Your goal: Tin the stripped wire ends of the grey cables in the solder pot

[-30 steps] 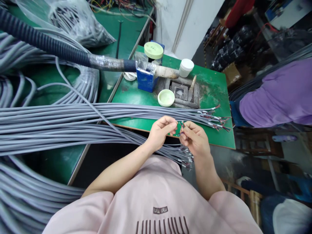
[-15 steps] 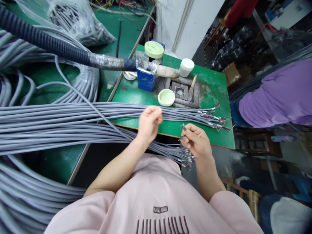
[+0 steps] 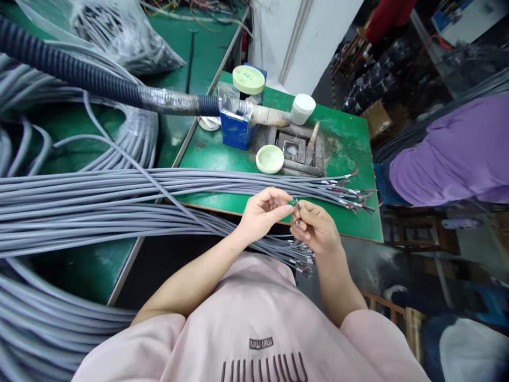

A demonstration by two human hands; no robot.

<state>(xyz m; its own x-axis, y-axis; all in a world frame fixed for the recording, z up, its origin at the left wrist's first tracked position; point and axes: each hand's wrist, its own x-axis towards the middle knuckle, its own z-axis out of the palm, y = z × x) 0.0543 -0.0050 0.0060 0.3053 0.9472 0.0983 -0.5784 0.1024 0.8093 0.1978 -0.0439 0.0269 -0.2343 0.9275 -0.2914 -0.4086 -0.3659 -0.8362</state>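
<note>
Wires mid-frame, pinched in right hand; left hand curled at ends, grip unclear. Likely separating them; next needs fine pinch.

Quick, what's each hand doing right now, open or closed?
Left hand: partly curled at the thin wires; grip cannot be told.
Right hand: closed, holding those wires.

Single head-worn view: faces forward and down, past pink shirt onto green bench, fairly near.
</note>
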